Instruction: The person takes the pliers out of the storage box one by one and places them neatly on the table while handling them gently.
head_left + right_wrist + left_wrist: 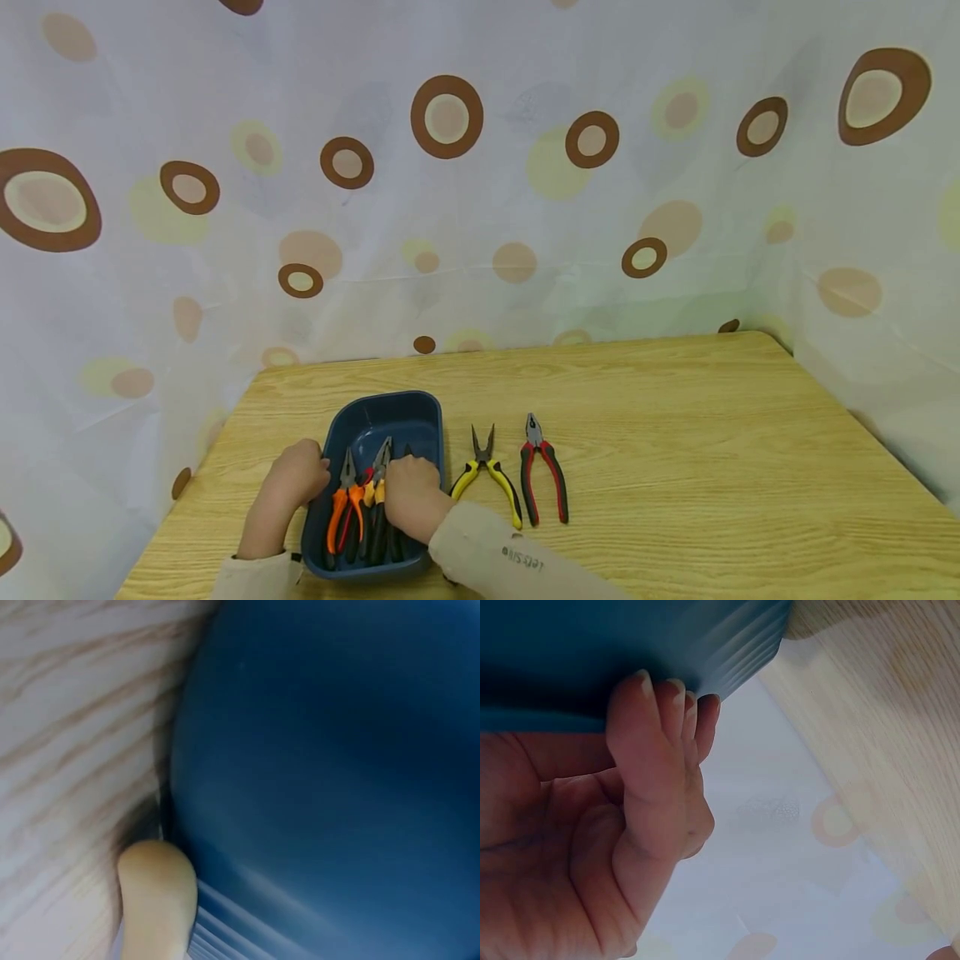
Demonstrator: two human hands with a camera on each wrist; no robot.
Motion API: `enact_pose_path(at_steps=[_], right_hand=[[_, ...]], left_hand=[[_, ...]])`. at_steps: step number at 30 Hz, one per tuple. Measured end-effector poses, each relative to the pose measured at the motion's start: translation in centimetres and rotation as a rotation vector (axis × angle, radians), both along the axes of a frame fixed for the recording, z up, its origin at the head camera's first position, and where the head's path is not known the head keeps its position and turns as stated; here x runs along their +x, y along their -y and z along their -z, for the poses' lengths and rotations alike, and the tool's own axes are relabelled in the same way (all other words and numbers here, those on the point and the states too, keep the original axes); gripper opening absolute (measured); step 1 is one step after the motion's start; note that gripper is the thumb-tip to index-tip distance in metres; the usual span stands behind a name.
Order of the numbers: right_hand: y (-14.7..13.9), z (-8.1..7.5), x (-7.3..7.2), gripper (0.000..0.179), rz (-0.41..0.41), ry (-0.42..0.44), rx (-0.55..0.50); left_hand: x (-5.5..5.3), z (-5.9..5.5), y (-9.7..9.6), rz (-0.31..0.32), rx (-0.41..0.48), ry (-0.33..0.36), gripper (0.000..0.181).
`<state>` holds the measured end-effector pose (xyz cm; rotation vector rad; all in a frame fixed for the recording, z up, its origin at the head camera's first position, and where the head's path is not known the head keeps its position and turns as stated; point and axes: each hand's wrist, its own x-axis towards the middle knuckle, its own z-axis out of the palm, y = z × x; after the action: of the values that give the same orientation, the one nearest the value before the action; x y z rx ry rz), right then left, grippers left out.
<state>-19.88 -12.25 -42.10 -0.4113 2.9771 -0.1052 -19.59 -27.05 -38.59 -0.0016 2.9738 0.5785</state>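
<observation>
My left hand [296, 471] grips the left wall of a deep blue plastic tray [397, 404]. In the left wrist view its curled fingers [649, 742] press against the tray's outer side. Several pliers lie in the tray, among them orange-handled pliers [347, 504] and pliers with yellow-and-black handles [378, 500]. Inside, at the right, my right hand [415, 493] closes over pliers; a dark tip shows above the knuckles and dark handles below. The fingertips are hidden. In the right wrist view, the tray's blue wall [322, 772] fills most of the picture.
Right of the tray, yellow-handled pliers [483, 467] lie spread on the wooden table [675, 450], one handle partly behind my right wrist. Farther right are red-and-black pliers [542, 475]. A white curtain with brown ovals [510, 200] hangs behind the table.
</observation>
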Motion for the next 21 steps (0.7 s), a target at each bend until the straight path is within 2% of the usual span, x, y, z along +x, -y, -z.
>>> enact_pose_path(at_steps=[4,10,14,21], right_hand=[[-0.2,-0.1,-0.3,0.012,0.012,0.031,-0.045],[-1.0,-0.4,-0.8,0.027,-0.045,0.045,-0.123],[-1.2,-0.3,-0.8,0.039,-0.054,0.003,-0.134],[-1.2,0.0,-0.3,0.046,-0.042,-0.107,-0.114]], left_hand=[[0.0,-0.1,0.0,0.000,0.000,-0.001,0.015],[-0.1,0.0,-0.1,0.000,-0.006,-0.020,0.015],[0.0,0.0,-0.2,-0.009,0.002,-0.009,0.015],[0.1,0.0,-0.1,-0.014,-0.004,-0.018,0.015]])
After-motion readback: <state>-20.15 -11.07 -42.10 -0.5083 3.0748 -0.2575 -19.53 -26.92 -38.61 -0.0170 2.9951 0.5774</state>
